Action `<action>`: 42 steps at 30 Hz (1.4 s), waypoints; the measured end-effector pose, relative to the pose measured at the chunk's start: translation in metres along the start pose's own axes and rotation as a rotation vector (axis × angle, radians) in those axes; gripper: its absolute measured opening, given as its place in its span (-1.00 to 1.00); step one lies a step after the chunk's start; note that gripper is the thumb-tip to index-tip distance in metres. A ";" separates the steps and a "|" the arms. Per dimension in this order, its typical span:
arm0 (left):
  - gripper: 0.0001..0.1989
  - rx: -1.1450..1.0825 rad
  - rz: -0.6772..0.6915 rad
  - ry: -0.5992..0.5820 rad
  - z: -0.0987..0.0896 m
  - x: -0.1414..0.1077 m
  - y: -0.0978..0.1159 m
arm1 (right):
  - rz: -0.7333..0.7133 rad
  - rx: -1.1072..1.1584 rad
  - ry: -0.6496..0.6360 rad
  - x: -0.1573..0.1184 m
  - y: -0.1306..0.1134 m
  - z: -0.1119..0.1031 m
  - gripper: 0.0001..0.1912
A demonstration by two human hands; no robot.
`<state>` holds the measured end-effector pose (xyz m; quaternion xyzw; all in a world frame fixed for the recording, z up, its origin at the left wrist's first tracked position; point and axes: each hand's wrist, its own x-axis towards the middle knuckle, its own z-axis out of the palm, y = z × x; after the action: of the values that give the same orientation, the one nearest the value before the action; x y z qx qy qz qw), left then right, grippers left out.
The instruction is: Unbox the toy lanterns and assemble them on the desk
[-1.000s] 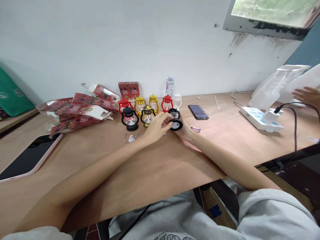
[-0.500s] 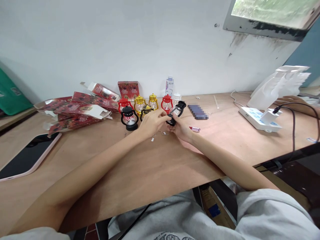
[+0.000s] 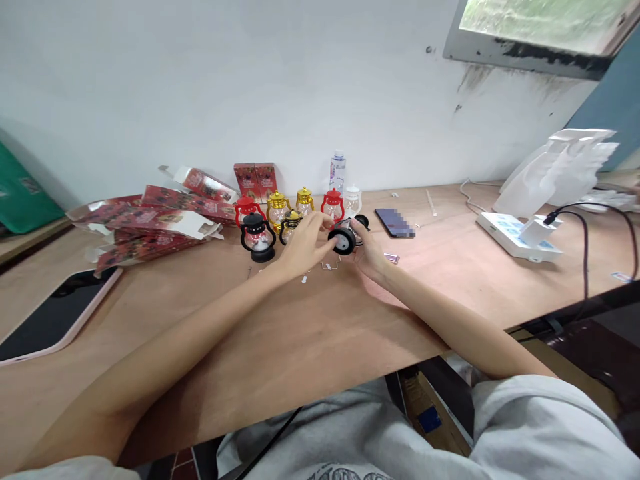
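My right hand (image 3: 371,252) is closed around a small black lantern (image 3: 343,241), which is tipped so its round base faces me. At the left rim of that base is my left hand (image 3: 304,245), its fingers curved and apart, thumb tip at the edge; the far fingertips are partly hidden. Just left stands another black lantern (image 3: 258,239), upright. Behind my hands are a red lantern (image 3: 333,205), a gold lantern (image 3: 278,209) and a white lantern (image 3: 353,200). A dark-and-gold lantern (image 3: 290,228) is partly covered by my left hand.
Opened red boxes (image 3: 165,223) pile up at left, near a large phone (image 3: 55,313). A bottle (image 3: 338,170) stands by the wall. To the right lie a second phone (image 3: 393,223), a small screwdriver (image 3: 392,258) and a power strip (image 3: 517,237). Small bits (image 3: 304,279) lie before my hands.
The held lantern has turned so its base now faces me. My left fingers have spread from a pinch at the lantern, and my right hand has shifted its grip.
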<state>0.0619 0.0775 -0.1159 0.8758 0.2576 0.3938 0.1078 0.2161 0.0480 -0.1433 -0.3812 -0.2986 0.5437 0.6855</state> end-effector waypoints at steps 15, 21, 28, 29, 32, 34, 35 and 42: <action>-0.79 -0.461 -0.610 -0.006 0.026 -0.004 -0.007 | -0.151 0.004 0.025 0.003 0.009 -0.004 -0.66; -0.81 -0.561 -0.572 -0.046 0.027 -0.006 -0.001 | -0.214 0.010 0.040 -0.005 0.008 0.004 -0.62; -0.77 -0.631 -0.581 -0.029 0.026 -0.006 0.002 | -0.240 -0.033 0.033 -0.006 0.008 0.004 -0.57; -0.77 -0.638 -0.583 -0.027 0.026 -0.007 0.002 | -0.244 -0.039 0.030 -0.006 0.008 0.004 -0.56; -0.77 -0.650 -0.585 -0.020 0.026 -0.007 0.003 | -0.256 -0.051 0.037 -0.004 0.009 0.002 -0.54; -0.76 -0.652 -0.587 -0.014 0.027 -0.007 0.003 | -0.279 -0.064 0.048 -0.001 0.011 0.001 -0.54; -0.76 -0.651 -0.588 -0.013 0.027 -0.007 0.002 | -0.295 -0.078 0.048 0.000 0.011 0.000 -0.55; -0.77 -0.630 -0.614 0.008 0.030 -0.007 -0.001 | -0.393 -0.202 0.042 0.005 0.017 -0.006 -0.57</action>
<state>0.0795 0.0751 -0.1410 0.6817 0.3734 0.4060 0.4807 0.2131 0.0533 -0.1609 -0.3935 -0.4058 0.3591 0.7427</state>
